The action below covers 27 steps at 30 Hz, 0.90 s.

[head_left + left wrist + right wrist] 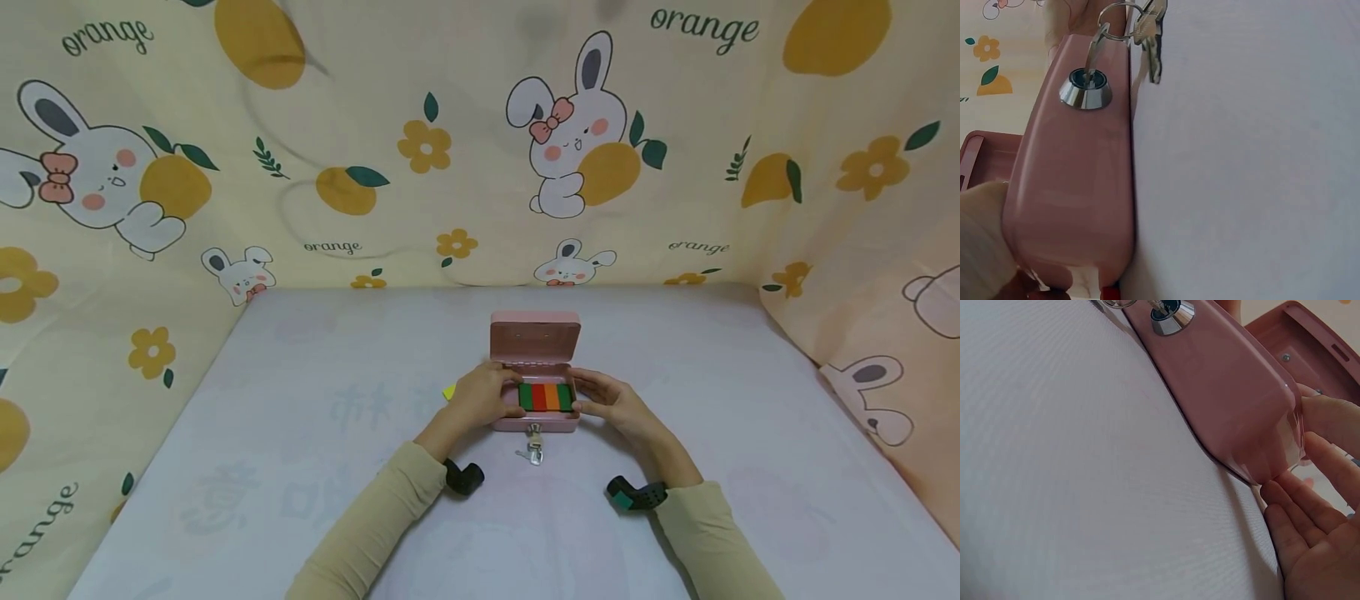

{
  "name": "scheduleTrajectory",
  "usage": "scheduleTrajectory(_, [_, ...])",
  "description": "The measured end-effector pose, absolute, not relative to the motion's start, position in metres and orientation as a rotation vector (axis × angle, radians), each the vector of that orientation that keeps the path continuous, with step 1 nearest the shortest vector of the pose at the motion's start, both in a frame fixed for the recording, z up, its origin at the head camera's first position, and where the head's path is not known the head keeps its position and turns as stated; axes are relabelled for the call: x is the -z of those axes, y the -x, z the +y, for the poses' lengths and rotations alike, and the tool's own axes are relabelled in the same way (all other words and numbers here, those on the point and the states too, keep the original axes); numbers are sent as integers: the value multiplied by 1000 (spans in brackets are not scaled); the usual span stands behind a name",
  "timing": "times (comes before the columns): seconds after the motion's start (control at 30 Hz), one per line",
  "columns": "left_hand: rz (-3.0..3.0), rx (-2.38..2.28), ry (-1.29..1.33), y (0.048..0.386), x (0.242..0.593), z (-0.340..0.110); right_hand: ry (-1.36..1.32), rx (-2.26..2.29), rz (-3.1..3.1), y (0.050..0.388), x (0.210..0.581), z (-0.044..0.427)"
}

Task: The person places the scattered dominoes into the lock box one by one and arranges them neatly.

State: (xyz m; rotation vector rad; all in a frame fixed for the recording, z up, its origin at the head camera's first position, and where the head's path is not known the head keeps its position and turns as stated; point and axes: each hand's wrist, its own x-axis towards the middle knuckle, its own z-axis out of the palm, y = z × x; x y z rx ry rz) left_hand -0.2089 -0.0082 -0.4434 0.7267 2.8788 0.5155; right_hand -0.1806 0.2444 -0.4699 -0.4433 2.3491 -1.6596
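Pink box sits on the white table between both hands, lid up and leaning back beyond the fingers. Left hand is over the box's left side, thumb and fingers parted and bent across the edge; cannot tell if it pinches anything. Right hand is at the right side, fingers loosely extended and slightly apart, thumb up by the rim, lower fingertips touching the outer wall. Row of coloured blocks inside, between the hands: green, red, orange, green. Lock on the front wall, key in it; key ring with more keys hangs there, nearer the wearer than the fingers. Yellow item just left of left hand, mostly hidden. Black wrist devices below both hands, beige sleeves behind them. Printed cloth stands beyond.
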Motion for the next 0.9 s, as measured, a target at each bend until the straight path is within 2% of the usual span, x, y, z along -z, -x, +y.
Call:
scheduleTrajectory(0.53, [2866, -517, -727, 207, 439, -9, 401, 1697, 2309, 181, 473, 245])
scheduleTrajectory(0.9, [2865, -708, -797, 208, 443, -18, 415, 1692, 2313, 181, 473, 245])
